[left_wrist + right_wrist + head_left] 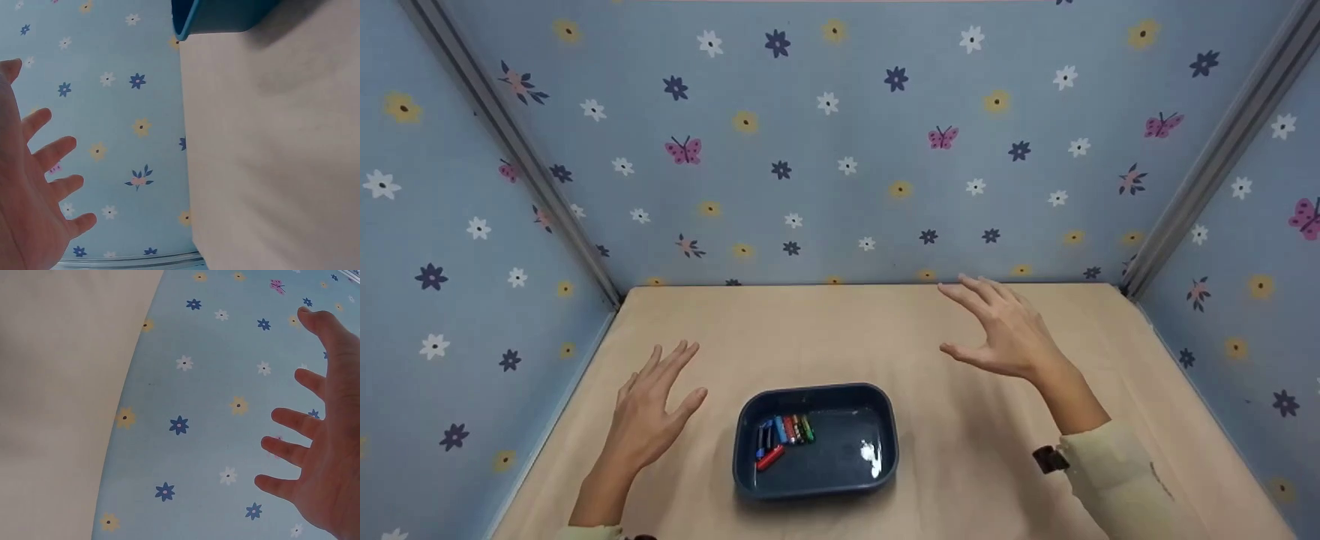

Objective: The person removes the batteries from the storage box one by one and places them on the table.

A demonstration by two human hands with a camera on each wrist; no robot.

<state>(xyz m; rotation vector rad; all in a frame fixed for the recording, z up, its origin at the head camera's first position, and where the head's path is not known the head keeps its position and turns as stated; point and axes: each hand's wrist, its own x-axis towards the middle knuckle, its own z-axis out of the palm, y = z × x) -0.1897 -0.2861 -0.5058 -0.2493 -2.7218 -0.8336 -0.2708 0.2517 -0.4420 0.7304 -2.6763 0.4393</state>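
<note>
Head view, lower left of the frame: left hand (pixel 649 409) hangs over the tabletop (pixel 975 465), fingers straight and spread wide, holding nothing. Thumb points toward the centre. A pale sleeve edge shows at the bottom edge below its forearm.

Left wrist view: the same hand (pixel 25 208) fills the lower left, four fingers (pixel 59 149) fanned apart against the blue flowered wall (pixel 112 112). A corner of the blue tray (pixel 219 17) sits at the top edge, on the pale tabletop (pixel 275 169).

Head view, lower centre: dark blue tray (pixel 814 440), rounded corners, resting flat on the table between the two hands and touched by neither. It lies just right of the left hand and well apart from the right one. In its left half lies a small cluster of batteries (pixel 783 436), side by side, in blue, red, orange and green; one red one lies slanted below the rest. The right half of the tray floor is bare, with a glare spot.

Head view, right of centre: right hand (pixel 1009 330) held higher in the frame, near the back edge of the table, fingers straight and splayed, gripping nothing. Cream sleeve (pixel 1117 472) and a dark strap (pixel 1050 459) at the wrist.

Right wrist view: right hand (pixel 329 455) at the right edge, fingers wide apart, flowered wall (pixel 214 410) behind, tabletop (pixel 62 382) on the left.
</note>
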